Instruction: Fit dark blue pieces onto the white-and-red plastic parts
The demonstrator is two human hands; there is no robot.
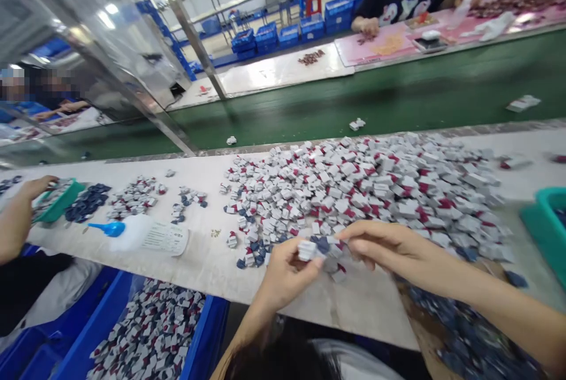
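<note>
My left hand (287, 274) is closed around a small white block-shaped part (306, 250), held between thumb and fingers above the near edge of the table. Close beside it on the right, the fingers of my right hand (380, 244) are pinched together. What they hold, if anything, is too small to make out. A dark blue piece (322, 244) shows between the two hands; I cannot tell whether it is joined to the white part. Behind both hands spreads a large heap of white parts with dark red pieces (367, 185). Loose dark blue pieces (260, 250) lie left of my left hand.
A white bottle with a blue nozzle (163, 237) lies on its side at left. A blue crate (212, 327) of similar parts stands below the table. Green bins (546, 233) (66, 200) sit at both ends. A green conveyor belt (287, 115) runs behind; co-workers are nearby.
</note>
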